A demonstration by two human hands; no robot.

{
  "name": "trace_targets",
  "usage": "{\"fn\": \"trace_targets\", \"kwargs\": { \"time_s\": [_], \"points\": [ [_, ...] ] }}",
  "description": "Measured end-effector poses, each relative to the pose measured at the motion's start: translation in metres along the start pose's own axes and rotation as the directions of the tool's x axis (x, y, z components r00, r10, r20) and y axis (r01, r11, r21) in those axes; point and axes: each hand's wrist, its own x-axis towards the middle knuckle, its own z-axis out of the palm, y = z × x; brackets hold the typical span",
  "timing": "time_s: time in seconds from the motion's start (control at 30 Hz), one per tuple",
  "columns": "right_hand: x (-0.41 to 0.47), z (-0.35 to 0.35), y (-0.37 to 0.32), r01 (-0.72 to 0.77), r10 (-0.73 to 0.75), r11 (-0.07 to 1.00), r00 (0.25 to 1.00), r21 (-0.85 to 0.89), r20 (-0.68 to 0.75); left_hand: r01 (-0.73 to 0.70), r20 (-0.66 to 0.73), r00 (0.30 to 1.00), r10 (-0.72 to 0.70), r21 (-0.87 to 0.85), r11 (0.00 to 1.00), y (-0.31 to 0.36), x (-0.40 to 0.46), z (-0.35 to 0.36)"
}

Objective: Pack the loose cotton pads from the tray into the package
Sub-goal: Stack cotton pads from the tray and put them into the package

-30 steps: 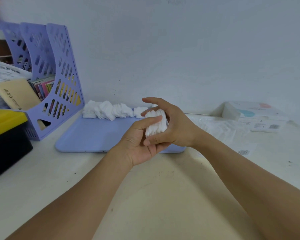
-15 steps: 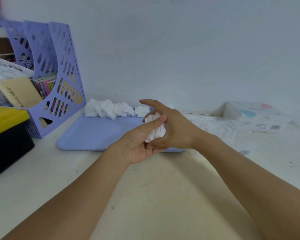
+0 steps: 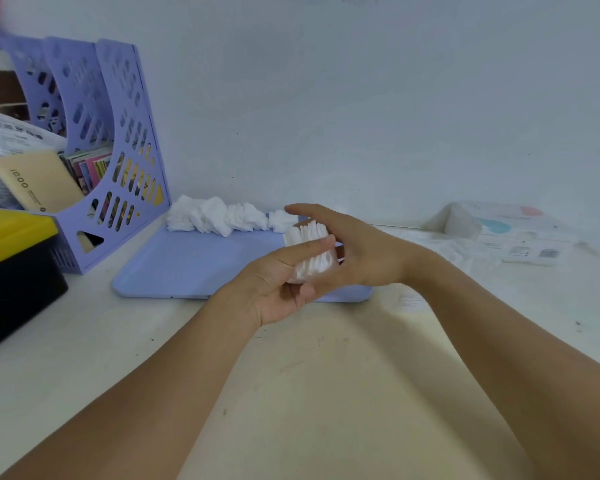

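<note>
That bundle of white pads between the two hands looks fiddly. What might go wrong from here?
1. The stack of cotton pads is held edge-on between the left hand and right hand; it may fan out and drop pads.
2. The clear package lies flat off to the right, apart from both hands, so sliding the stack in may be awkward.
3. Loose pads crowd the tray at its far edge and might fall off.

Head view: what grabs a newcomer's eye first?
Centre frame, the left hand and right hand together grip a stack of white cotton pads above the near edge of the flat lilac plastic tray. A row of loose white cotton pads lies along the tray's far edge; a lilac perforated file rack stands left.
</note>
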Motion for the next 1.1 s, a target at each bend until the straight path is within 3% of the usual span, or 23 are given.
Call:
{"fn": "trace_targets", "kwargs": {
  "time_s": [0.17, 0.33, 0.43, 0.6, 0.83, 0.93, 1.1],
  "points": [
    [-0.011, -0.033, -0.003, -0.017, 0.005, 0.936, 0.999, 0.352, 0.037, 0.026, 0.097, 0.995, -0.031, 0.055, 0.998, -0.002, 0.0, -0.003],
    [-0.014, -0.032, -0.011, -0.018, -0.003, 0.996, 0.972, 0.088, 0.235, -0.015, 0.202, 0.979, -0.018, 0.158, 0.987, -0.006, -0.001, 0.001],
    [-0.012, -0.029, -0.015, -0.001, -0.008, 0.999, 0.98, 0.045, 0.198, -0.021, 0.258, 0.966, 0.005, 0.06, 0.998, -0.006, -0.001, 0.0],
    [-0.015, -0.032, -0.018, -0.028, 0.028, 1.0, 0.975, 0.0, 0.22, -0.027, 0.088, 0.995, 0.037, -0.102, 0.994, -0.004, 0.0, 0.006],
    [-0.003, -0.011, -0.017, 0.144, -0.16, 0.971, 0.985, -0.189, -0.07, -0.074, 0.103, 0.991, 0.091, -0.156, 0.985, -0.001, -0.002, 0.01],
    [-0.003, -0.012, -0.016, 0.17, -0.185, 0.98, 0.969, -0.102, -0.166, -0.062, 0.126, 0.988, 0.084, -0.17, 0.984, 0.002, -0.003, 0.008],
    [-0.002, -0.01, -0.014, 0.122, -0.121, 0.992, 0.98, -0.003, -0.158, -0.064, 0.081, 0.994, 0.079, -0.179, 0.982, 0.001, -0.003, 0.009]
  ]
}}
